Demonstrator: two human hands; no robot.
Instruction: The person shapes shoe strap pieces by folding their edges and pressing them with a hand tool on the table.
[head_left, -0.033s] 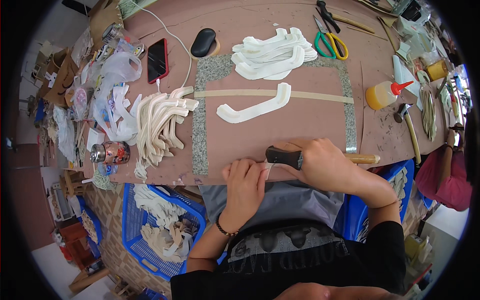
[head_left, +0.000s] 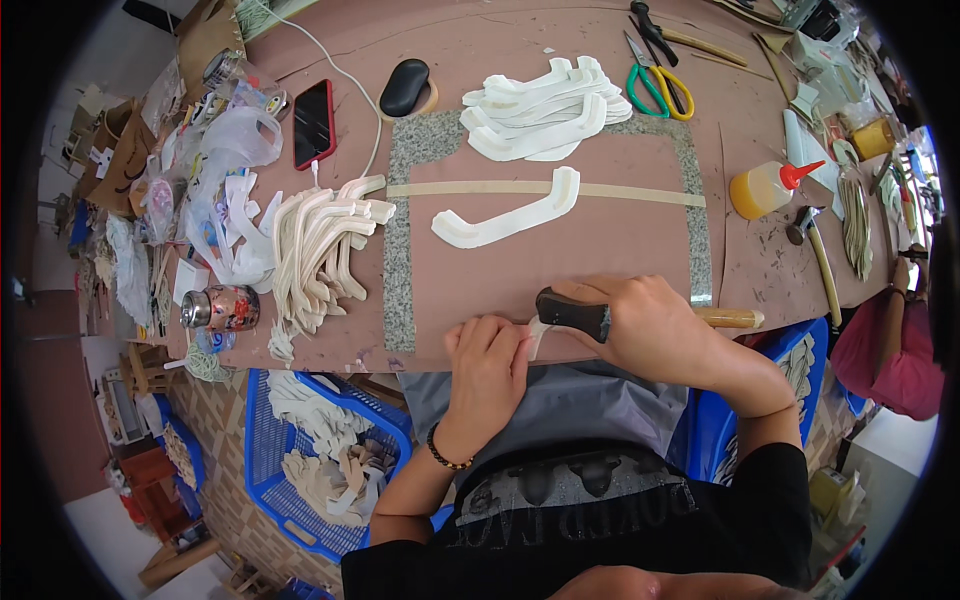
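At the table's near edge, my left hand pinches a small pale strip, mostly hidden under the fingers. Closed round a hammer, my right hand has the black head just above and beside that strip; the wooden handle sticks out to the right. Farther up lies one bent white piece with upturned ends, apart from both hands. Beyond it is a stack of similar white pieces. A bundle of cream bent strips lies to the left.
Scissors, a glue bottle and another hammer lie at the right. Left are a phone, a flask and plastic bags. Blue baskets stand below the table edge. Another person is at far right.
The hammer head has shifted very slightly to the right, and a little more of the pale strip shows beside it. My left hand has barely moved.
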